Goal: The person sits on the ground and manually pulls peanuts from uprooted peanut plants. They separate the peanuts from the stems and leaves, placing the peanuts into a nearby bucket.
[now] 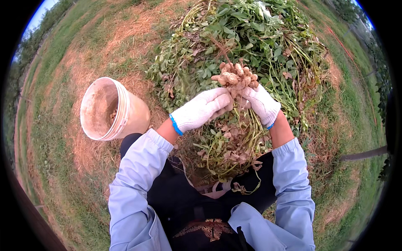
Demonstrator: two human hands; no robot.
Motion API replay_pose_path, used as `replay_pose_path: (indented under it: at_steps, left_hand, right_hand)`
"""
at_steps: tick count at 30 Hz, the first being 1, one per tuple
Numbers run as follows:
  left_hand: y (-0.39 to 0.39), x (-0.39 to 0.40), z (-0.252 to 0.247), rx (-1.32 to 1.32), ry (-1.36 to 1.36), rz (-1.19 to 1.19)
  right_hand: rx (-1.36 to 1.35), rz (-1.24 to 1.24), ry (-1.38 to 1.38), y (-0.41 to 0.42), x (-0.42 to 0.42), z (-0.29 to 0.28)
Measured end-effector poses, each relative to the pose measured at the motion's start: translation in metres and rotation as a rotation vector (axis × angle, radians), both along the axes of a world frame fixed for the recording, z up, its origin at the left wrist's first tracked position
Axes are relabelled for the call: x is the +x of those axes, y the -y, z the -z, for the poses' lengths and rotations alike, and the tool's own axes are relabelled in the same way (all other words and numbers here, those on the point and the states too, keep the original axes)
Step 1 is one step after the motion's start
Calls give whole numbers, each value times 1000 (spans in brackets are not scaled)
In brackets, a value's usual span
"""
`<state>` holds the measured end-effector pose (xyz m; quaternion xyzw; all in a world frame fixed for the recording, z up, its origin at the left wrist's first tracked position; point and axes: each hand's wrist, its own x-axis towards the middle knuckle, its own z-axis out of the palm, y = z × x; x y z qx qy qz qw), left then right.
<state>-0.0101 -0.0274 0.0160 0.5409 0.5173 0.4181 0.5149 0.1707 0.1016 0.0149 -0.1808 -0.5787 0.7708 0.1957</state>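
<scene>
A peanut plant is held upside down before me, its cluster of tan peanut pods (pixel 235 75) and thin roots uppermost. Its stems (pixel 256 127) and browning leaves hang down between my knees. My right hand (pixel 262 103), in a white knit glove with a blue cuff edge, grips the plant just under the pods. From the other side my left hand (pixel 207 105), gloved alike, closes on the lower side of the cluster; its fingertips are partly hidden. To the left, a white plastic bucket (pixel 135 113) leans towards me with a few pods (pixel 113 115) visible inside.
A large heap of pulled peanut plants (pixel 248 34) with green and wilted leaves lies just beyond my hands. Dry straw and grass (pixel 103 56) cover the ground around it. A dark post or bar (pixel 364 153) juts in from the right.
</scene>
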Motion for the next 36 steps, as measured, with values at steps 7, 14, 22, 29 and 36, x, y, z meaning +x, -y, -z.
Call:
replay_pose_path:
  at_steps: [7, 14, 22, 29, 36]
  left_hand:
    - [15, 0, 4, -106, 400, 25]
    - [54, -119, -41, 221, -5, -616]
    - [120, -209, -26, -241, -1429, -817]
    - [21, -49, -36, -279, 232, -374]
    - [-20, -12, -4, -211, 530, -214]
  right_hand:
    - [110, -171, -93, -14, -4, 10]
    - [244, -73, -31, -53, 28, 44]
    - [1121, -160, 96, -54, 3, 41]
    - [94, -286, -104, -17, -14, 26]
    - [-84, -302, 35, 11, -1, 15]
